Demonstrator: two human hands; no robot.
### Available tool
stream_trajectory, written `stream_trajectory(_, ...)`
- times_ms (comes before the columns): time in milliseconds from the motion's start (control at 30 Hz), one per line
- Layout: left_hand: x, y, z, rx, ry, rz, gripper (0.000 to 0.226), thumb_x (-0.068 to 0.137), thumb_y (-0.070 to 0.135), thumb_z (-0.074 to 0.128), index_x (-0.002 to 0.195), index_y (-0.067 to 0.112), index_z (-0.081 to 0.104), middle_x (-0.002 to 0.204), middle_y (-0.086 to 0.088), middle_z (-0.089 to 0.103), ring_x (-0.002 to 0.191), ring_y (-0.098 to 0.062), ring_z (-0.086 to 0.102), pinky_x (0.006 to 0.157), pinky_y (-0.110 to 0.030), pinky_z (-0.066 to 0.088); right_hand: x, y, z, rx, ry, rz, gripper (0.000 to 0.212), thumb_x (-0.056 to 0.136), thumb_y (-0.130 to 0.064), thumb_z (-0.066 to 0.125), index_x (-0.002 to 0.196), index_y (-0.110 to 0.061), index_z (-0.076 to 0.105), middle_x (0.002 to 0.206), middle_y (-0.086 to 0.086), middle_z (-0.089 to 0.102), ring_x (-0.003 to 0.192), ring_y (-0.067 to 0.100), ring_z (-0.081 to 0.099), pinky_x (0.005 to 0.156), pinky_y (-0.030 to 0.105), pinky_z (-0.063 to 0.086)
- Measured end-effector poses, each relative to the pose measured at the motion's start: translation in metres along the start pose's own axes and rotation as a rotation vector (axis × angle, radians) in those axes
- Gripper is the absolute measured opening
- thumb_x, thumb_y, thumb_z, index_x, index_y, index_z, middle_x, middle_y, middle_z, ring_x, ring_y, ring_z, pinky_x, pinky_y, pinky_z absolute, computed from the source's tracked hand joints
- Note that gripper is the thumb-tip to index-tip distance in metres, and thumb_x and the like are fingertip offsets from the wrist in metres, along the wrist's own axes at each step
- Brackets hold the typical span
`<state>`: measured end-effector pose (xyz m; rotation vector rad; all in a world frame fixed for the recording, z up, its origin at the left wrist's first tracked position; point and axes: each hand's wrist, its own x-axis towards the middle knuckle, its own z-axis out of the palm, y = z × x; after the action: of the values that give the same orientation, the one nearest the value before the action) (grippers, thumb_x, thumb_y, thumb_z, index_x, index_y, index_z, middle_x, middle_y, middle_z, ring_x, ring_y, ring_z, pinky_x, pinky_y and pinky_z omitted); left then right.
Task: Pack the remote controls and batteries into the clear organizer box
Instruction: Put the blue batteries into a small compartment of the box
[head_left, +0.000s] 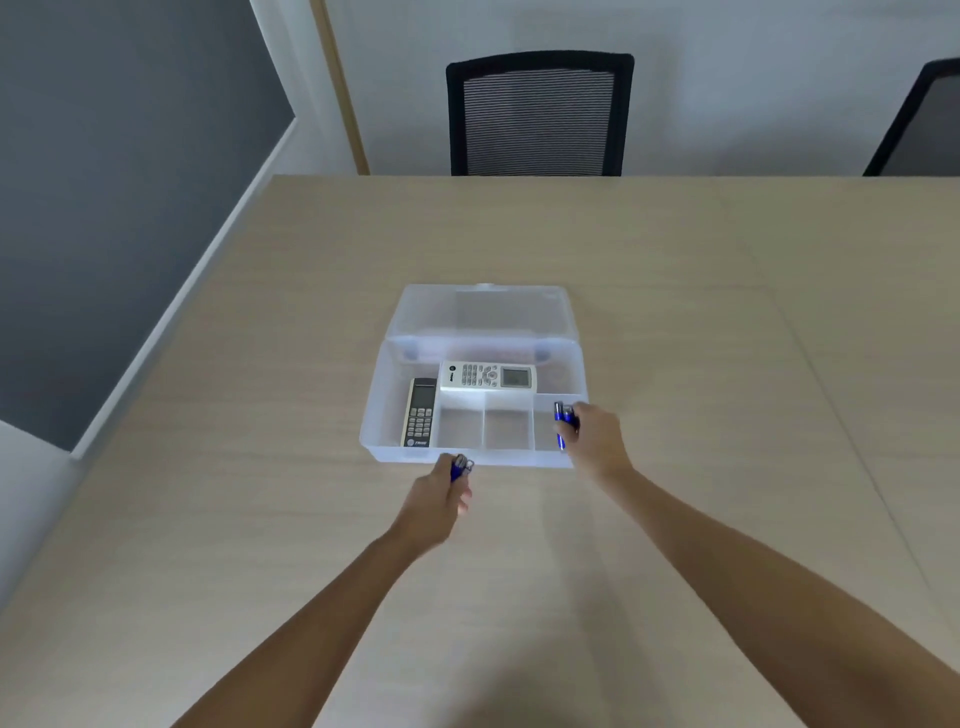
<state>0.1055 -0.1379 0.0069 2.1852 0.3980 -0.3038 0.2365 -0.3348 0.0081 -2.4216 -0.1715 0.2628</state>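
The right hand (592, 436) has its grip closed on a cluster of blue batteries (566, 418), held over the small compartment at the right end of the clear organizer box (379, 415); one cell hangs lower than the rest and seems only loosely pinched. The left hand (439, 501) also has its grip clenched on blue batteries (460, 466), just outside the box's near wall, not yet over any compartment.

Inside the box, the dark remote (420, 413) lies in the long left compartment and the white remote (487, 376) lies across the rear section; the two middle small compartments look empty.

The likely trouble is a spill: holding several round cells at once, either grip could let one slip, and it would roll off across the tabletop (727, 312). The left bundle sits right at the box's rim, so a low approach could knock the light box or drop cells short of it.
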Motion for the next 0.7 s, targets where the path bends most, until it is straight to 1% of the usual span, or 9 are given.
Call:
stream_trajectory(100,0.022,0.023,-0.011,-0.284,-0.008,-0.126,0.017,0.100,0.009,0.037,0.115,0.009,0.045,0.095,-0.006,0.063,0.067,-0.019,0.065,0.067,-0.024,0.049,0.042,-0.017,0.008,-0.139,-0.115,0.109,0.025,0.086,-0.012,0.053,0.066,-0.011,0.039,0.077,0.014,0.050,0.076,0.029,0.048,0.060,0.030,0.035)
stream_trajectory(167,0.030,0.031,-0.017,-0.430,-0.053,-0.187,0.024,0.100,0.007,0.039,0.123,0.015,0.039,0.104,-0.011,0.057,0.069,-0.022,0.066,0.060,-0.024,0.049,0.056,-0.017,0.020,-0.175,-0.208,0.164,0.007,0.084,-0.007,0.054,0.081,-0.007,0.048,0.086,0.019,0.058,0.084,0.032,0.058,0.055,0.028,0.038)
stream_trajectory(233,0.035,0.038,-0.020,-0.477,-0.101,-0.199,0.035,0.100,0.007,0.041,0.129,0.025,0.032,0.111,-0.015,0.053,0.066,-0.017,0.068,0.058,-0.023,0.049,0.065,-0.015,0.031,-0.187,-0.269,0.213,0.007,0.083,-0.005,0.054,0.089,-0.002,0.056,0.094,0.020,0.065,0.095,0.033,0.064,0.058,0.028,0.040)
stream_trajectory(300,0.043,0.044,-0.021,-0.489,-0.134,-0.198,0.051,0.099,0.001,0.040,0.135,0.034,0.026,0.112,-0.014,0.050,0.067,-0.015,0.068,0.061,-0.025,0.050,0.073,-0.012,0.038,-0.193,-0.305,0.244,0.006,0.080,-0.002,0.055,0.075,-0.003,0.053,0.079,0.013,0.062,0.088,0.031,0.065,0.055,0.029,0.044)
stream_trajectory(333,0.048,0.047,-0.020,-0.496,-0.155,-0.202,0.056,0.098,-0.003,0.038,0.135,0.036,0.027,0.108,-0.012,0.049,0.070,-0.018,0.066,0.063,-0.028,0.049,0.078,-0.009,0.040,-0.206,-0.324,0.245,0.017,0.078,-0.001,0.057,0.064,-0.006,0.047,0.070,0.010,0.058,0.082,0.029,0.064,0.053,0.031,0.049)
stream_trajectory(467,0.076,0.065,-0.010,-0.396,-0.225,-0.151,0.045,0.092,-0.007,0.032,0.107,0.032,0.051,0.097,-0.006,0.046,0.079,-0.022,0.063,0.065,-0.030,0.046,0.090,-0.010,0.024,-0.252,-0.409,0.196,0.030,0.076,-0.005,0.066,0.061,-0.012,0.042,0.060,0.004,0.053,0.072,0.026,0.063,0.052,0.026,0.053)
stream_trajectory(567,0.101,0.086,0.013,-0.246,-0.225,-0.075,0.032,0.093,-0.003,0.039,0.086,0.021,0.058,0.091,-0.005,0.053,0.079,-0.023,0.061,0.052,-0.019,0.044,0.111,-0.006,-0.008,-0.308,-0.215,0.092,0.018,0.078,-0.002,0.059,0.064,-0.008,0.050,0.074,0.010,0.062,0.082,0.032,0.063,0.065,0.030,0.048)
stream_trajectory(633,0.116,0.101,0.034,-0.155,-0.200,-0.052,0.028,0.088,-0.008,0.045,0.089,0.010,0.067,0.082,-0.002,0.054,0.078,-0.025,0.057,0.054,-0.023,0.047,0.124,0.004,-0.027,-0.244,-0.113,0.077,0.008,0.076,-0.004,0.065,0.084,-0.003,0.064,0.093,0.012,0.066,0.094,0.032,0.062,0.073,0.032,0.048)
stream_trajectory(700,0.129,0.114,0.057,-0.046,-0.189,-0.061,0.030,0.086,-0.011,0.046,0.102,-0.001,0.069,0.081,0.001,0.052,0.084,-0.030,0.058,0.067,-0.027,0.047,0.130,0.012,-0.038,-0.201,-0.165,0.100,0.027,0.072,-0.010,0.075,0.096,-0.002,0.065,0.095,0.010,0.063,0.095,0.027,0.060,0.082,0.034,0.051)
